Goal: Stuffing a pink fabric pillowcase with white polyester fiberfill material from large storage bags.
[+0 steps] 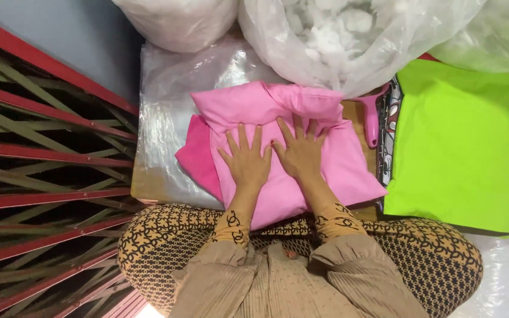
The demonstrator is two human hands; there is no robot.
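A light pink stuffed cushion cover [349, 171] lies in front of me on a low surface, over a darker pink cloth [197, 158] that sticks out at its left. Both of my hands press flat on the pink cushion, side by side. My left hand [246, 160] has its fingers spread, palm down. My right hand [299, 151] lies just beside it, fingers spread toward the cushion's puffed far end. Neither hand grips anything.
Clear plastic bags of white stuffing [343, 35] stand at the far side. A bright green cushion [466, 141] lies to the right, with a pink-handled tool [372, 118] between. A clear plastic sheet [166, 118] lies left; a red metal grille [42, 176] runs along the left.
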